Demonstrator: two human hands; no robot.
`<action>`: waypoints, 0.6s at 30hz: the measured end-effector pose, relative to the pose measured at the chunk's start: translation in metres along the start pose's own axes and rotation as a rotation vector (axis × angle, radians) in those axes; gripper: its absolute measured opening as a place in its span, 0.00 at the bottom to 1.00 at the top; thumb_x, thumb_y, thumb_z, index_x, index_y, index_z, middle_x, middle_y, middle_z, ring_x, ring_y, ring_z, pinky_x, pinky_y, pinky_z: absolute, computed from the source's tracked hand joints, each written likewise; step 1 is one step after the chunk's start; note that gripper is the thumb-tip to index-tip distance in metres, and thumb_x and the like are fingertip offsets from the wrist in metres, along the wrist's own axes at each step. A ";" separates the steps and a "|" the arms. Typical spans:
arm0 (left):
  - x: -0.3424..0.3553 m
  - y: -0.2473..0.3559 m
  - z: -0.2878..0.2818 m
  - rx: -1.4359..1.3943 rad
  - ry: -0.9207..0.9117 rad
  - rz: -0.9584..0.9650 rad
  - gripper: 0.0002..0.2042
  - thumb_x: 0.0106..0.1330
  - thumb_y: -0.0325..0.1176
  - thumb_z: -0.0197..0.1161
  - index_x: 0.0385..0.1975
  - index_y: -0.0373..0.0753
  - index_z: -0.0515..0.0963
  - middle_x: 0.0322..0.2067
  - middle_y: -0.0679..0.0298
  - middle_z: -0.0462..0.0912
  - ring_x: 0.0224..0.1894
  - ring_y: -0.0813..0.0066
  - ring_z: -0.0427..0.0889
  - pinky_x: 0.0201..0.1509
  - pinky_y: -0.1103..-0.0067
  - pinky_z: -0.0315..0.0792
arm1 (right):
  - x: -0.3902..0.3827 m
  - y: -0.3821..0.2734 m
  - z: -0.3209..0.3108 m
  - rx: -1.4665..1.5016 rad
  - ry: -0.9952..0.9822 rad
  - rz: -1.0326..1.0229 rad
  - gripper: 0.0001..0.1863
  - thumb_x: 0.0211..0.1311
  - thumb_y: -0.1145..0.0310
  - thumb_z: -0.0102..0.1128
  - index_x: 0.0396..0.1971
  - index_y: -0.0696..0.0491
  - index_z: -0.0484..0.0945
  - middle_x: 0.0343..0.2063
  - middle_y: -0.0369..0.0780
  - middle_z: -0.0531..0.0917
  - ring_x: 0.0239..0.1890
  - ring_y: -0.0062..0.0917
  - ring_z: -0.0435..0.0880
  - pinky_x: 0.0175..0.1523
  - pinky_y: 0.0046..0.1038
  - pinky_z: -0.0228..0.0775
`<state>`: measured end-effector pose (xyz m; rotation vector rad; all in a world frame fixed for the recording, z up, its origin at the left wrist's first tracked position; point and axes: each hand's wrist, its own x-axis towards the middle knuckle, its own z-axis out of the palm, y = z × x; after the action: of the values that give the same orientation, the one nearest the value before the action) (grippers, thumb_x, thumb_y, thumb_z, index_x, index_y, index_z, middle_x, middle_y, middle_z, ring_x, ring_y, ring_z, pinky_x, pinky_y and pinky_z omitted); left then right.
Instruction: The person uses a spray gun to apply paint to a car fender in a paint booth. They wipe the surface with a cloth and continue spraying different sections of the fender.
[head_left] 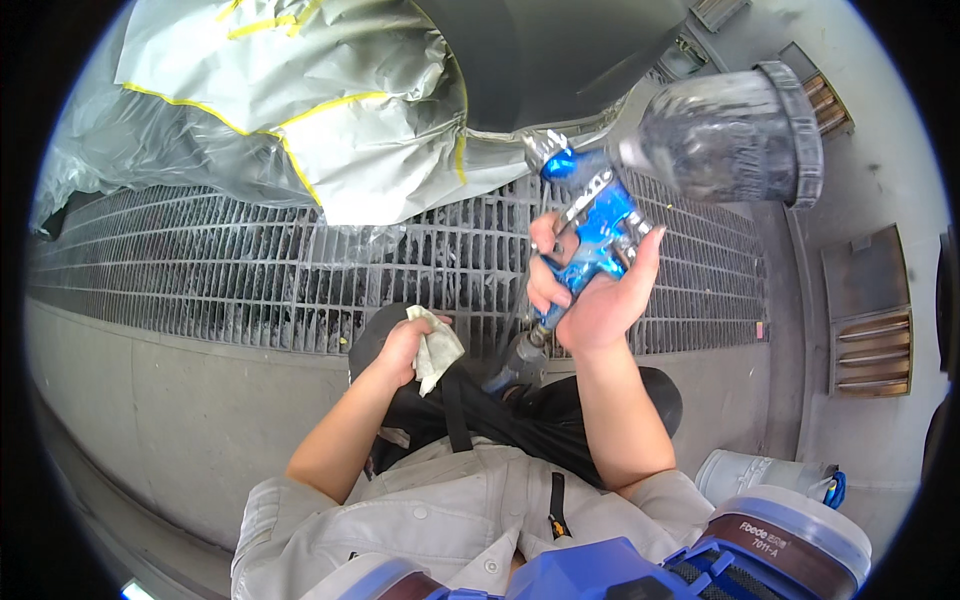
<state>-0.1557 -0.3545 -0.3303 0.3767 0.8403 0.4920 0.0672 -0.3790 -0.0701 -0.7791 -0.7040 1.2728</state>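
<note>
My right hand is wrapped round the grip of a blue spray gun, fingers at the trigger side and thumb toward the back. A cloudy, paint-stained cup with a dark ribbed lid is fixed to the gun and leans to the right. Below the grip a hose fitting runs down toward my legs. My left hand is closed on a pale, folded cloth, which hangs beside my knee. A dark grey panel lies beyond the gun's nozzle, apart from it.
White masking sheet with yellow tape and clear plastic film cover the area left of the panel. Metal floor grating stretches across the middle. At the right stand a wall with louvred vents and a light grey canister on the floor.
</note>
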 end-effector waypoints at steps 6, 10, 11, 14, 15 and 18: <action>-0.002 -0.001 0.008 0.160 -0.021 0.006 0.20 0.65 0.29 0.51 0.52 0.27 0.82 0.42 0.50 0.88 0.44 0.58 0.90 0.54 0.64 0.84 | 0.021 0.015 -0.016 -0.019 0.250 0.075 0.44 0.75 0.22 0.29 0.44 0.53 0.74 0.28 0.38 0.78 0.13 0.20 0.63 0.19 0.27 0.58; -0.003 0.001 0.005 0.104 0.009 -0.022 0.21 0.65 0.29 0.50 0.53 0.28 0.82 0.42 0.51 0.88 0.43 0.58 0.89 0.53 0.64 0.84 | 0.007 0.036 -0.019 -0.114 0.449 0.129 0.42 0.76 0.23 0.30 0.52 0.50 0.73 0.31 0.38 0.80 0.13 0.20 0.62 0.19 0.28 0.58; -0.004 0.002 0.003 0.110 0.010 -0.031 0.21 0.66 0.29 0.50 0.54 0.28 0.82 0.42 0.51 0.87 0.43 0.58 0.89 0.53 0.63 0.84 | 0.005 0.036 -0.022 -0.058 0.368 0.127 0.43 0.75 0.23 0.30 0.52 0.50 0.73 0.32 0.38 0.80 0.14 0.20 0.63 0.20 0.27 0.58; -0.004 0.002 -0.001 0.111 0.014 -0.048 0.20 0.67 0.29 0.51 0.53 0.29 0.83 0.44 0.51 0.88 0.44 0.58 0.90 0.52 0.63 0.86 | 0.013 0.033 -0.033 0.066 0.108 0.109 0.46 0.74 0.21 0.28 0.51 0.53 0.73 0.33 0.39 0.80 0.15 0.19 0.63 0.21 0.27 0.60; -0.004 0.003 -0.003 0.109 0.010 -0.045 0.20 0.66 0.29 0.50 0.53 0.29 0.83 0.44 0.51 0.88 0.45 0.57 0.90 0.53 0.62 0.86 | 0.019 0.033 -0.037 0.051 0.094 0.126 0.49 0.73 0.20 0.26 0.49 0.56 0.74 0.35 0.39 0.79 0.15 0.19 0.62 0.22 0.28 0.59; -0.005 0.003 -0.005 0.094 0.007 -0.055 0.20 0.66 0.29 0.50 0.53 0.29 0.83 0.44 0.50 0.88 0.45 0.57 0.90 0.53 0.62 0.85 | 0.038 0.045 -0.045 -0.019 0.141 0.143 0.50 0.72 0.19 0.25 0.40 0.57 0.75 0.30 0.37 0.79 0.14 0.19 0.61 0.22 0.28 0.58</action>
<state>-0.1633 -0.3539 -0.3288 0.4373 0.8801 0.4037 0.0859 -0.3411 -0.1311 -0.9390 -0.5552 1.3269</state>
